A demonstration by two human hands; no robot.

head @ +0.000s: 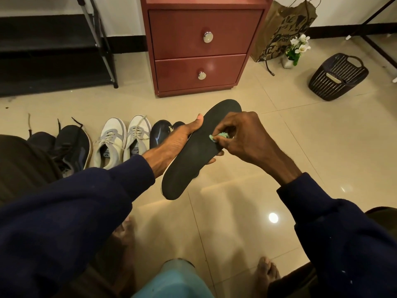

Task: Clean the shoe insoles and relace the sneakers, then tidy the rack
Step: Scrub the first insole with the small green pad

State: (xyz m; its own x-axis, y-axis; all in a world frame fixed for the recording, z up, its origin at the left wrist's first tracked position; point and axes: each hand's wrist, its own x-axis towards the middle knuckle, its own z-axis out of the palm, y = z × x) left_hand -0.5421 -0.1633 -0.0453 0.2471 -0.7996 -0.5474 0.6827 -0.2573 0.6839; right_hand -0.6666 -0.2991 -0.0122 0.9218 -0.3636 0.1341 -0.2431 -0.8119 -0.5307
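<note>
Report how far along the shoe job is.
Done: one black insole is out of its shoe. In hand: the left hand holds it while the right hand presses a green cloth on it. Left: the dark sneakers have loose laces, and they and the white sneakers sit on the floor, not on the rack.

- Left hand [180, 140] is gripping a long black foam insole [197, 151] from beneath, tilted over the tiled floor [300, 147].
- Right hand [242, 136] is pinching a small green cloth wad [218, 137] against the insole's upper face.
</note>
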